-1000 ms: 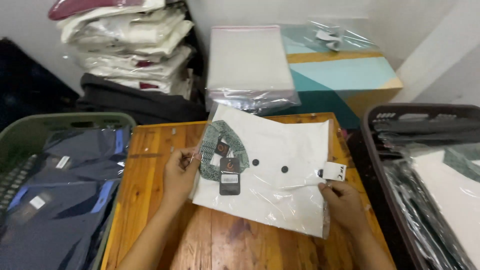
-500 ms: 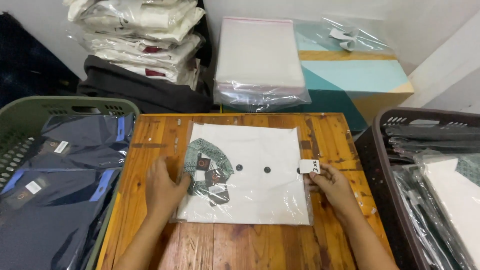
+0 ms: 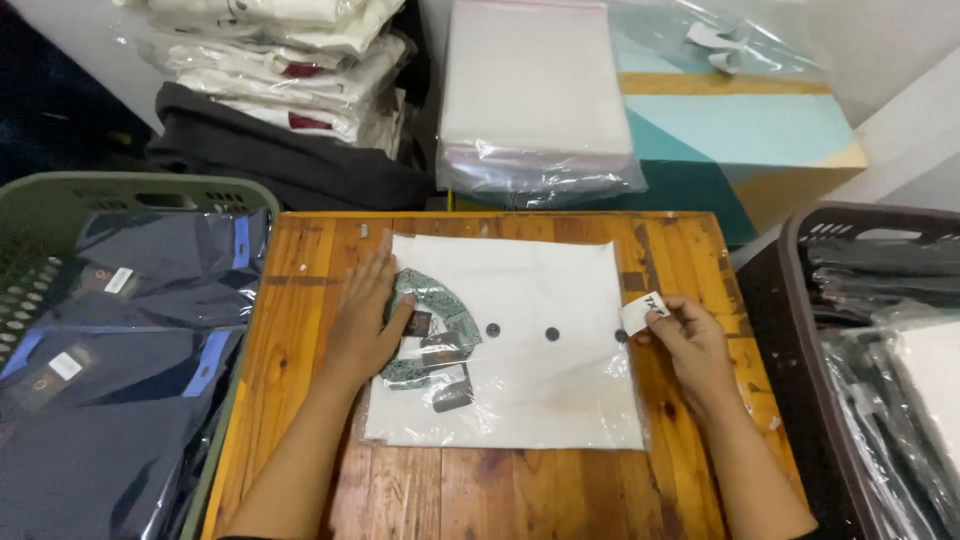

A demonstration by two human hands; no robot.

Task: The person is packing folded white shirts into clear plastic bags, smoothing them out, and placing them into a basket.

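Viewpoint: looking down from head height at a small wooden tabletop [image 3: 300, 330] of warm orange planks with visible grain and dark knots.
Shirt: a folded white shirt [image 3: 530, 340], square in outline, lies flat in the middle of the tabletop inside a glossy clear plastic bag. It has a green patterned collar at its left end and a row of small dark buttons running toward the right.
Left hand [image 3: 365, 325]: lies open and flat, palm down, pressing on the collar end of the bagged shirt (fingers spread, nothing gripped).
Right hand [image 3: 690, 345]: pinches a small white sticker [image 3: 640, 312] between thumb and fingertips at the bag's right edge; the sticker curls slightly upward.
Left side: a green plastic basket [image 3: 130, 190] with a perforated rim holds dark navy garments in shiny bags.
Right side: a dark brown basket [image 3: 800, 250] holds more bagged garments, black and white.
Behind: a neat stack of empty clear bags [image 3: 535, 90] rests on a teal and yellow box [image 3: 760, 130]; to its left sits a soft pile of bagged white garments [image 3: 290, 60].
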